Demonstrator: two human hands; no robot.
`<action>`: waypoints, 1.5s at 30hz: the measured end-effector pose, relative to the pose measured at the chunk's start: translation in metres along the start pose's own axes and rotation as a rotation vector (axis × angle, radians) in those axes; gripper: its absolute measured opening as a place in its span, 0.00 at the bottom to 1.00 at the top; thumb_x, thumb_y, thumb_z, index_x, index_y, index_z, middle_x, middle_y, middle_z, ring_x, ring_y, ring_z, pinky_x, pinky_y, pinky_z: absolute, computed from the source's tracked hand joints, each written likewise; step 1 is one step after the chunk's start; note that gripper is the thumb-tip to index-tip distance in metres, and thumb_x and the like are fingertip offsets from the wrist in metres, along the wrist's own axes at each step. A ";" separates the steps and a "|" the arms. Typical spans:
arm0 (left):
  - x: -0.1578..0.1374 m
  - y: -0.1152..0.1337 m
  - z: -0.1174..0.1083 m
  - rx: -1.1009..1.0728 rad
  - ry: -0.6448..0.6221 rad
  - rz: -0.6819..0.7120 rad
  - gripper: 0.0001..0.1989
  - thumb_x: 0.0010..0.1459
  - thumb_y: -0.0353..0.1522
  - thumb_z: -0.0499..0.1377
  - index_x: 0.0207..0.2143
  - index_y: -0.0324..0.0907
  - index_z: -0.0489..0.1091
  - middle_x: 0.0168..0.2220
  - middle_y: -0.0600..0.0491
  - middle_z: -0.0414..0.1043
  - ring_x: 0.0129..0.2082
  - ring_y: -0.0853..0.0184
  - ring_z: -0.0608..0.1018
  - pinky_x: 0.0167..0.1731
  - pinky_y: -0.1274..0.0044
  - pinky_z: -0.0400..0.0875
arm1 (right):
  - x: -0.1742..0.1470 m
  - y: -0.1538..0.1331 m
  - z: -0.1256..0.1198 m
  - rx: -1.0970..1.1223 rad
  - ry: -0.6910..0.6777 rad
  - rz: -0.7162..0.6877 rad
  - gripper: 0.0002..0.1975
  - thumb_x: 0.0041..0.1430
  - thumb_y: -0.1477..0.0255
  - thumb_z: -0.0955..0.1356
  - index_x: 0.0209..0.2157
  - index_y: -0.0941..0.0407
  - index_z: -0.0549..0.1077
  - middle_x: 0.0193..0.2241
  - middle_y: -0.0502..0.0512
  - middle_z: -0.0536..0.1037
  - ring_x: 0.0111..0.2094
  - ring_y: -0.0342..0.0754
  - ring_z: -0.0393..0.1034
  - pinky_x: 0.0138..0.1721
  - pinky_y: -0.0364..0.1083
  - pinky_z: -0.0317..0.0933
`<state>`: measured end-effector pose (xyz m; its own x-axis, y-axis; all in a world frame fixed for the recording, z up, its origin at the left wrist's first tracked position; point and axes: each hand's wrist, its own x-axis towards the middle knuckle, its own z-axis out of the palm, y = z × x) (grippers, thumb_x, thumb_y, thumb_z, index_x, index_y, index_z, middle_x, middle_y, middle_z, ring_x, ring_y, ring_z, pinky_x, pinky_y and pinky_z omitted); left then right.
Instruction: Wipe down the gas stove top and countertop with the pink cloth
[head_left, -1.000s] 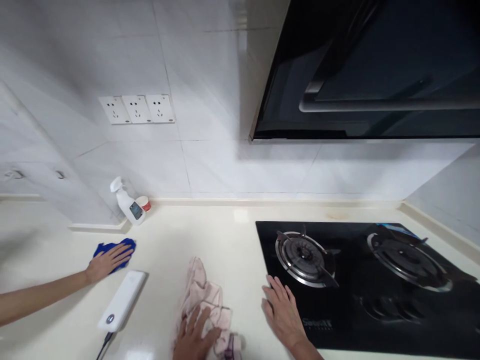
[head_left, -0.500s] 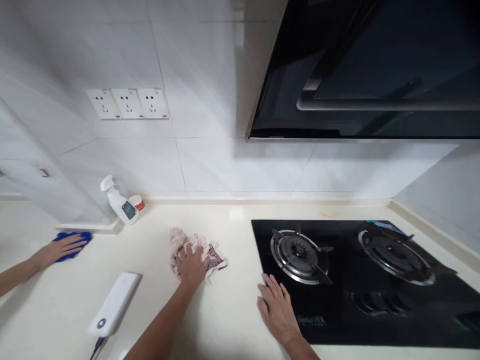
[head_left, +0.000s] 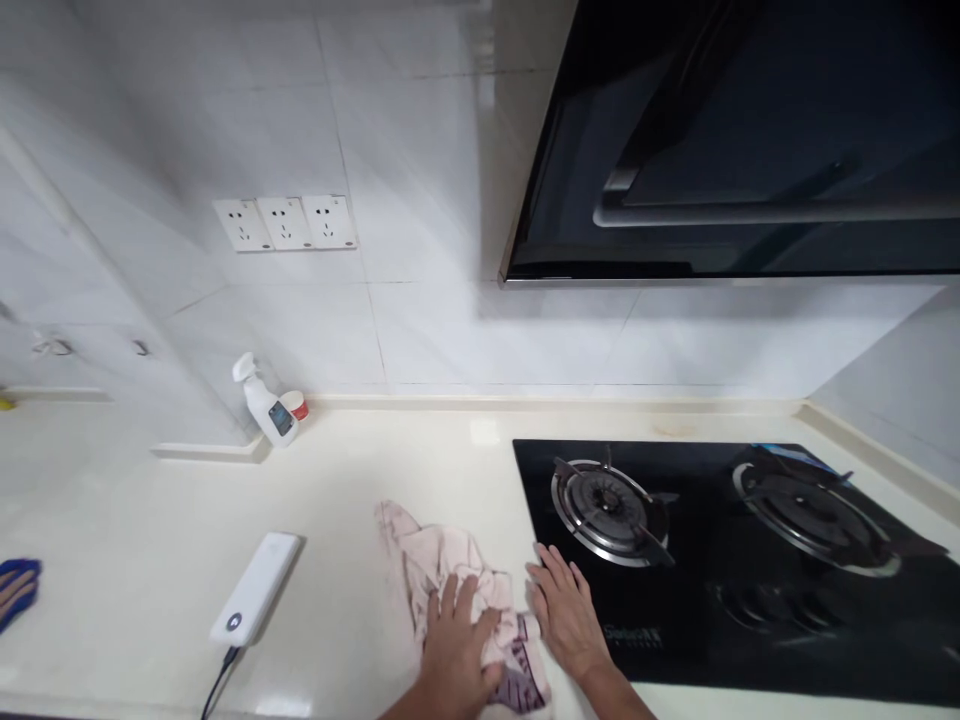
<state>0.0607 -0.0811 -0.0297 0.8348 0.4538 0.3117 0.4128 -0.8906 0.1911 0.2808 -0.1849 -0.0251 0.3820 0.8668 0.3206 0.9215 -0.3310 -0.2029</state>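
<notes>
My left hand (head_left: 459, 645) is on a crumpled pale pink cloth (head_left: 442, 550), pressing it against the cream countertop with the fingers bent into its folds. The cloth has a purple patterned end that lies under and to the right of this hand. Close by on the right, my right hand (head_left: 566, 612) lies flat with fingers stretched out. It rests across the left edge of the black gas hob (head_left: 675, 600) and holds nothing.
A white power bank (head_left: 259, 585) with a dark cable lies on the countertop (head_left: 337, 480). Near the wall stand a white spray bottle (head_left: 268, 405) and a small red-and-white tub (head_left: 298, 405). Another person's hand (head_left: 16, 592) is on a blue cloth (head_left: 30, 570). A range hood (head_left: 720, 240) hangs overhead.
My left hand has dragged the pink cloth toward me and to the right, spreading it out more. The other person's hand and blue cloth have shifted to the far left edge of view.
</notes>
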 end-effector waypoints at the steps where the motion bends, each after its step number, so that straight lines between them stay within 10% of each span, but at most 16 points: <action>1: -0.005 0.001 -0.001 0.004 -0.001 0.014 0.34 0.48 0.49 0.64 0.60 0.58 0.68 0.69 0.49 0.57 0.65 0.42 0.60 0.63 0.51 0.47 | 0.000 0.000 0.001 -0.001 -0.002 0.000 0.18 0.69 0.66 0.58 0.52 0.51 0.74 0.65 0.55 0.65 0.68 0.54 0.54 0.65 0.59 0.48; 9: -0.005 -0.003 -0.024 -0.062 -0.108 0.019 0.38 0.56 0.52 0.59 0.67 0.56 0.57 0.71 0.49 0.52 0.67 0.44 0.58 0.62 0.53 0.50 | 0.000 -0.001 0.001 0.009 0.011 -0.007 0.18 0.69 0.66 0.58 0.51 0.51 0.75 0.65 0.56 0.66 0.67 0.55 0.55 0.65 0.60 0.49; 16: -0.049 -0.044 -0.036 0.158 0.075 -0.026 0.35 0.60 0.41 0.59 0.68 0.52 0.55 0.68 0.47 0.58 0.66 0.52 0.62 0.63 0.58 0.49 | 0.003 0.000 -0.001 0.066 -0.003 0.041 0.20 0.69 0.62 0.58 0.52 0.51 0.75 0.64 0.57 0.67 0.66 0.56 0.57 0.64 0.61 0.51; 25: -0.068 -0.091 -0.042 0.251 0.148 -0.185 0.25 0.67 0.37 0.52 0.65 0.52 0.61 0.66 0.48 0.63 0.64 0.58 0.67 0.61 0.63 0.57 | -0.014 -0.096 -0.010 0.310 -0.267 -0.268 0.30 0.64 0.56 0.66 0.66 0.37 0.60 0.71 0.50 0.53 0.71 0.64 0.43 0.66 0.68 0.45; 30: -0.068 -0.091 -0.042 0.294 0.163 -0.185 0.25 0.67 0.38 0.52 0.66 0.53 0.60 0.67 0.49 0.62 0.65 0.60 0.65 0.62 0.65 0.55 | -0.013 -0.113 0.005 0.310 -0.397 -0.218 0.33 0.56 0.52 0.70 0.63 0.39 0.65 0.70 0.52 0.55 0.70 0.70 0.42 0.65 0.73 0.39; 36: -0.069 -0.092 -0.044 0.273 0.137 -0.207 0.29 0.67 0.41 0.52 0.68 0.53 0.55 0.67 0.51 0.61 0.65 0.61 0.65 0.60 0.67 0.58 | 0.046 -0.102 0.020 0.240 -0.246 -0.218 0.31 0.57 0.55 0.70 0.61 0.44 0.67 0.68 0.54 0.59 0.69 0.63 0.48 0.67 0.64 0.38; 45: -0.069 -0.095 -0.040 0.351 0.201 -0.168 0.27 0.65 0.42 0.55 0.66 0.53 0.60 0.67 0.51 0.61 0.65 0.61 0.66 0.59 0.68 0.59 | 0.202 -0.023 0.032 -0.027 -0.001 0.167 0.16 0.63 0.65 0.65 0.49 0.56 0.74 0.51 0.62 0.73 0.50 0.57 0.65 0.50 0.52 0.58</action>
<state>-0.0511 -0.0267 -0.0325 0.6720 0.5595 0.4851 0.6649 -0.7443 -0.0625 0.3343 0.0102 0.0146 0.5298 0.7992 0.2840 0.8469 -0.4801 -0.2286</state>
